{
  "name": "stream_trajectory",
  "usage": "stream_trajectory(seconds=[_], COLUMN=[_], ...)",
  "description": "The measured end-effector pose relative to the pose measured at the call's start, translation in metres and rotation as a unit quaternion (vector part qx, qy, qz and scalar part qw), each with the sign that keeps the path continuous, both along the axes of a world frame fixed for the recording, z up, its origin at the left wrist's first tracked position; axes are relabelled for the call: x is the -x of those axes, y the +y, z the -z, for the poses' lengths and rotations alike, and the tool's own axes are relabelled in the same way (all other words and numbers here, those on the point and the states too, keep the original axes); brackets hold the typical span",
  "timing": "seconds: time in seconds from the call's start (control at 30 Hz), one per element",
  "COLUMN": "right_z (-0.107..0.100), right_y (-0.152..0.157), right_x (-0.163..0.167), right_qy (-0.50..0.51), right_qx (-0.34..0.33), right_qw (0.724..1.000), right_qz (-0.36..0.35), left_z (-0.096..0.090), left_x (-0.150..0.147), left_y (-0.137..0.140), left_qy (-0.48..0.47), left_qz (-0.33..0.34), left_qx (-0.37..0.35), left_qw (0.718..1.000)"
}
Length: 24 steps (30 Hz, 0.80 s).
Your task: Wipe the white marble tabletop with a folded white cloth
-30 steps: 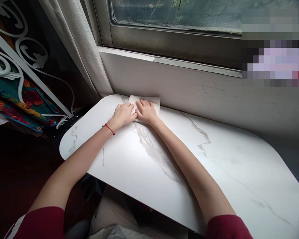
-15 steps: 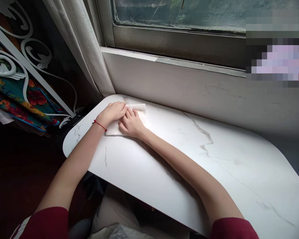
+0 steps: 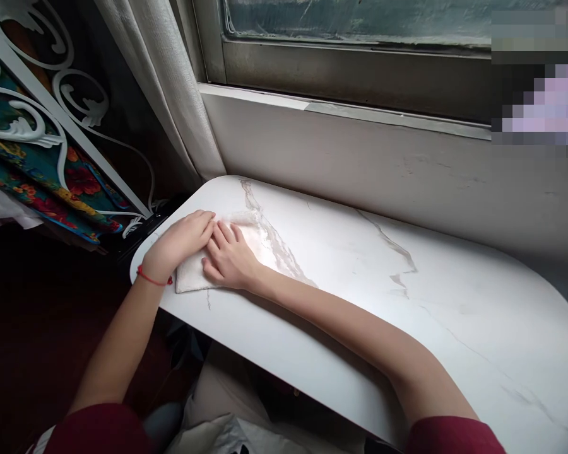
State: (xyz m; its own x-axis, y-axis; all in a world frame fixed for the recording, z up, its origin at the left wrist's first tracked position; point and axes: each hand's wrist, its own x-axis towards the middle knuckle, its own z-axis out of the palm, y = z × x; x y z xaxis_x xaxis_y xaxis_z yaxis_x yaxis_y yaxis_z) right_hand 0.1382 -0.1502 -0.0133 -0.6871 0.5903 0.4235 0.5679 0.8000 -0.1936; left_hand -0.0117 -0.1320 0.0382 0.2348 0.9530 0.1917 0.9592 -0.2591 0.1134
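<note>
White cloth [image 3: 193, 275] lies on a marble-patterned tabletop [image 3: 341, 252], near its rounded left end, in the head camera's view. A person's right hand [image 3: 230, 257] rests palm-down on it, fingers spread and unclenched. The left hand [image 3: 180, 236], a red bracelet [image 3: 152, 280] at its wrist, meets the right fingertips; whether its fingers grip the fabric cannot be told.

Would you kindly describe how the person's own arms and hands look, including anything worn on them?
The left hand and right hand are bare, without gloves. A thin red bracelet with a small red bead or knot circles the left wrist. The left sleeve and right sleeve are dark red and short; the left one carries a whitish stripe.
</note>
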Motion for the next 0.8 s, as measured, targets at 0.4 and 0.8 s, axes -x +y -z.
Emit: stream_trajectory(seconds=[0.4, 0.8], right_z=[-0.008, -0.009], right_y=[-0.006, -0.041], right_x=[0.002, 0.014], right_qy=[0.135, 0.027], right_qx=[0.156, 0.024], right_qw=[0.972, 0.991], right_qz=[-0.116, -0.131], left_z=[0.046, 0.055], left_x=[-0.008, 0.003], left_y=[-0.104, -0.140], left_qy=[-0.032, 0.049], left_qz=[-0.089, -0.121], left_qx=[-0.008, -0.066], left_qw=[0.995, 0.989])
